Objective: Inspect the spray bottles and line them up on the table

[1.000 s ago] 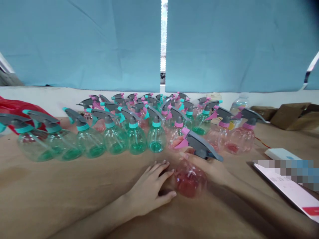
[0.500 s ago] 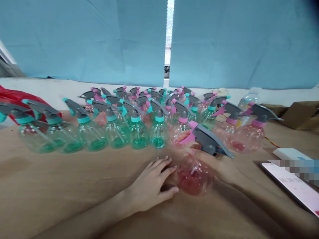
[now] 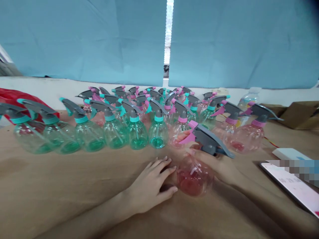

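Note:
A pink transparent spray bottle with a grey and pink trigger head stands on the table in front of me. My right hand is wrapped round its neck, just under the trigger head, which hides part of the fingers. My left hand lies flat on the tabletop, palm down and fingers spread, with its fingertips close to the bottle's left side. Behind the hands runs a row of spray bottles, among them a green one and a pink one.
Several more spray bottles crowd behind the front row. To the right lie a phone, a white box and a brown carton; a clear plastic bottle stands farther back. A red plastic bag is at the left, a blue curtain behind.
Almost nothing differs. The view has shifted very slightly, while both hands and the held spray bottle keep their places.

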The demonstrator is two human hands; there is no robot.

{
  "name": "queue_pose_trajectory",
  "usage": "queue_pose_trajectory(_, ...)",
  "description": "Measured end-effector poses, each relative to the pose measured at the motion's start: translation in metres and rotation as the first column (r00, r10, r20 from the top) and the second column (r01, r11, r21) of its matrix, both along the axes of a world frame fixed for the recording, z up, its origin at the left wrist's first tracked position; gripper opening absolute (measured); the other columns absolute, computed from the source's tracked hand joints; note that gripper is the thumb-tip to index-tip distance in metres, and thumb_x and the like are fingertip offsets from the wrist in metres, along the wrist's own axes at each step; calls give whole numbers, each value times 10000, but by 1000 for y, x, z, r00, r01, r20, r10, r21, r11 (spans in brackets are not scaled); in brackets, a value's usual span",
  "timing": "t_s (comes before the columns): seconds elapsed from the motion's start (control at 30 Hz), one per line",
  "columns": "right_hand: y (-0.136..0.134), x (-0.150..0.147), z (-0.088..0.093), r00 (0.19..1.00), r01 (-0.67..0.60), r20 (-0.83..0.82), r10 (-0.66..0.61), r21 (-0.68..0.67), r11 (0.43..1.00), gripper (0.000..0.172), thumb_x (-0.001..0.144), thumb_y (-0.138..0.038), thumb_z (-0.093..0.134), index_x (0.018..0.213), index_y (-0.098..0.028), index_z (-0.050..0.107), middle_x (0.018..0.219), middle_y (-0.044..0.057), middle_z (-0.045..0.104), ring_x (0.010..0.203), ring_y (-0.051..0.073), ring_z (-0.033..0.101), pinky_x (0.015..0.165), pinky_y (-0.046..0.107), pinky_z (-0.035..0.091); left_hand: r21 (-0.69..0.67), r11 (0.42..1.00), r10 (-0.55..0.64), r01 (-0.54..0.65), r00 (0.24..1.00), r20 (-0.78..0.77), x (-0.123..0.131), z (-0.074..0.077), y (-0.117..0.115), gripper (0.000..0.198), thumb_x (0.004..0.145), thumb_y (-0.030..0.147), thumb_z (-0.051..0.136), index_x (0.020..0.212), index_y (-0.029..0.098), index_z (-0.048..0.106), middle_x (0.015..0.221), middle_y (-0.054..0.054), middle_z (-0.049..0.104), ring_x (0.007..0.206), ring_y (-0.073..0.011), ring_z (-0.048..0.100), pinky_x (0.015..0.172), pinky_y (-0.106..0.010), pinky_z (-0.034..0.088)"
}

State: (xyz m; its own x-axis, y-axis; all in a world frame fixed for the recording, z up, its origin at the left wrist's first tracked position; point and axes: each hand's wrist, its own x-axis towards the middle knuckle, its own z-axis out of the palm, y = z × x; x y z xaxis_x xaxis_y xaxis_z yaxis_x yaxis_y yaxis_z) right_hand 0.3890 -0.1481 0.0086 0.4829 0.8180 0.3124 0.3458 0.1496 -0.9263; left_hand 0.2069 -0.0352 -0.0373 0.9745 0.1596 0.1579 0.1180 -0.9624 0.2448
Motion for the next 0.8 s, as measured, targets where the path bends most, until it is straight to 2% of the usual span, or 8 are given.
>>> queue_pose_trajectory(0.1, -1, -2, 5, 998, 29, -57, -30, -29, 999, 191, 692, -387, 661, 735, -224, 570, 713, -4, 622, 656, 158, 597, 640, 304, 508, 10, 1000, 2, -2, 1000, -16, 1, 2, 0, 473, 911, 471, 492, 1296, 196, 490, 1432, -91, 390, 1324, -265, 320, 1074, -452, 270)
queue_pose_trajectory(0.3, -2, -5, 11, 997, 54, -42, -57, -55, 997, 171, 662, -371, 650, 717, -232, 568, 711, -2, 624, 651, 165, 591, 632, 316, 508, 23, 1000, 9, -8, 999, -35, 2, 5, -1, 476, 912, 476, 487, 1297, 196, 489, 1429, -88, 395, 1325, -262, 320, 1070, -453, 277)
queue_pose_trajectory(0.57, -2, -2, 3, 990, -20, -139, 12, -58, 998, 235, 671, -406, 668, 746, -228, 534, 734, -11, 601, 688, 157, 589, 665, 301, 503, 13, 1000, 16, -15, 999, -42, 2, 3, 0, 474, 910, 471, 490, 1298, 199, 490, 1430, -88, 396, 1319, -268, 332, 1063, -467, 288)
queue_pose_trajectory(0.8, -1, -6, 11, 982, -28, -189, 4, -124, 992, 212, 622, -373, 656, 746, -231, 559, 755, 8, 634, 709, 185, 651, 670, 318, 524, 4, 1000, 27, -27, 998, -57, 2, 2, 0, 489, 905, 487, 490, 1308, 210, 487, 1439, -95, 381, 1323, -280, 324, 1059, -472, 292)
